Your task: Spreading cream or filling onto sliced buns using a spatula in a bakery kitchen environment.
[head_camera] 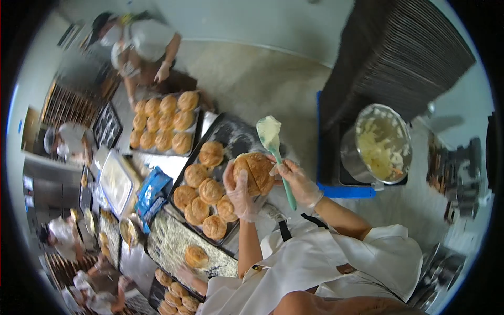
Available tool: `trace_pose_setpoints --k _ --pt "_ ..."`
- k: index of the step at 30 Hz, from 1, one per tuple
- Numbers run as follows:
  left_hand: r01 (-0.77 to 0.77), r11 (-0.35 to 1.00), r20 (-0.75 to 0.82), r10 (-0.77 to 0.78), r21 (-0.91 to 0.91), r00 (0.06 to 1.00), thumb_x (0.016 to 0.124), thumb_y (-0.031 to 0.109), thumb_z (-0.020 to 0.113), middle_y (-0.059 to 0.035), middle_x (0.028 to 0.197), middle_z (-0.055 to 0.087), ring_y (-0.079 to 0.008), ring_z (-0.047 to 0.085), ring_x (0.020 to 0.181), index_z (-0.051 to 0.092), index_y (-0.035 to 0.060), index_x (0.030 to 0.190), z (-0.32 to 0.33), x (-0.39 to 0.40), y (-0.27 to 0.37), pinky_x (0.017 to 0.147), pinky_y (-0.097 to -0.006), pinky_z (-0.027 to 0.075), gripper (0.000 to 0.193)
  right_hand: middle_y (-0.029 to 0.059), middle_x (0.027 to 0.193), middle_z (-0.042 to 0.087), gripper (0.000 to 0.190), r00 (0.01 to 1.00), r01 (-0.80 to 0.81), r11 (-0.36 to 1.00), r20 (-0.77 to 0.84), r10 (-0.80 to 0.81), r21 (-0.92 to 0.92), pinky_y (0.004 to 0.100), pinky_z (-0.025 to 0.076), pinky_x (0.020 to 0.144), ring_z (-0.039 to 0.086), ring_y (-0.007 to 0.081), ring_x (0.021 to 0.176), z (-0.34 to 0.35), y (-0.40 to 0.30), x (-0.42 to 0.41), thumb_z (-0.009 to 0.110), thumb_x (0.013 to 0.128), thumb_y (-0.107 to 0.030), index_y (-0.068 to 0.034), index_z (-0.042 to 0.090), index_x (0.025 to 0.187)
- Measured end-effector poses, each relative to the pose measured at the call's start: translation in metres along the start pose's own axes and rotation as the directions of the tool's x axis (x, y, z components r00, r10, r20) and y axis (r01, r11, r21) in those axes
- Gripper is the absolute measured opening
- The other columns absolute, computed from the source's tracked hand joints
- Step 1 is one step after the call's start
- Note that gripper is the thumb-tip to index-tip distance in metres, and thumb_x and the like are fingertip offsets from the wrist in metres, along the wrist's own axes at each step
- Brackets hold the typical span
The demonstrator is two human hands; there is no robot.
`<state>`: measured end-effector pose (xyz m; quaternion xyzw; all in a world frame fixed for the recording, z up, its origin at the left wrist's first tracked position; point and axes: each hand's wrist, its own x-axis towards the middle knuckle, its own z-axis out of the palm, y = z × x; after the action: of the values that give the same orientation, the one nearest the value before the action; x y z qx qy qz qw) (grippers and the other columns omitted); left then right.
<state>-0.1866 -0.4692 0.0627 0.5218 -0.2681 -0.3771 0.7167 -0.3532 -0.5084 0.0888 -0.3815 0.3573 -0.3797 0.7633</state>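
My left hand, in a clear plastic glove, grips a large golden-brown round bun from its left side. Dark crease lines cross the bun's top. In my gloved right hand is a silicone spatula with a green handle, its raised blade coated in pale cream. The right fingertips also meet the bun's right edge. Below and to the left of the bun, a dark baking tray carries several similar buns; its upper end is bare and dusted white.
A metal mixing bowl of pale cream stands at right, beside stacked dark trays. Another tray of buns lies near a co-worker. Another person's blurred hand is over a powder-covered tray. A blue packet lies left.
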Motion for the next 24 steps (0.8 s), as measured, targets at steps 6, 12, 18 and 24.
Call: trace_pose_setpoints --k 6,12,18,24 --pt "0.236 0.972 0.433 -0.204 -0.021 0.878 0.090 0.032 0.069 -0.0173 0.147 0.045 -0.0300 0.048 0.133 0.019 0.0074 0.156 0.083 -0.060 -0.004 0.113 -0.0497 0.036 0.086 0.0019 0.114 0.059 0.048 0.991 0.011 0.991 -0.130 0.006 0.130 0.0326 0.050 0.092 0.058 0.0139 0.107 -0.086 -0.032 -0.066 0.051 0.103 -0.044 -0.006 0.052 0.132" --pt "-0.735 0.605 0.706 0.373 0.307 0.602 0.094 0.034 0.067 -0.0287 0.143 0.045 -0.0409 0.048 0.132 0.037 -0.0054 0.144 0.139 -0.103 -0.056 0.114 -0.0512 0.036 0.071 0.0143 0.087 0.062 0.026 0.866 0.073 0.737 -0.325 -0.381 -0.672 0.0385 0.049 0.072 0.062 0.0252 0.082 -0.164 -0.028 -0.100 0.050 0.102 -0.027 -0.003 0.060 0.107" --pt "-0.441 0.867 0.772 0.113 0.231 0.626 0.086 0.033 0.070 -0.0320 0.141 0.044 -0.0464 0.050 0.128 0.042 -0.0002 0.142 0.177 -0.122 -0.069 0.108 -0.0607 0.039 0.071 0.0158 0.082 0.061 0.022 0.904 -0.237 0.333 -0.333 -0.269 -0.913 0.0464 0.051 0.073 0.063 0.0338 0.074 -0.275 -0.091 -0.137 0.051 0.098 -0.025 -0.006 0.060 0.096" --pt "-0.310 0.735 0.594 -0.154 0.603 0.790 0.098 0.060 0.042 -0.0129 0.149 0.045 -0.0356 0.042 0.137 0.041 0.0137 0.148 0.151 -0.140 -0.090 0.108 -0.0611 0.035 0.069 0.0142 0.085 0.072 0.018 0.924 -0.239 -0.334 -0.319 0.211 -0.912 0.0407 0.057 0.070 0.071 0.0313 0.084 -0.431 -0.098 -0.101 0.060 0.086 -0.014 -0.010 0.075 0.093"
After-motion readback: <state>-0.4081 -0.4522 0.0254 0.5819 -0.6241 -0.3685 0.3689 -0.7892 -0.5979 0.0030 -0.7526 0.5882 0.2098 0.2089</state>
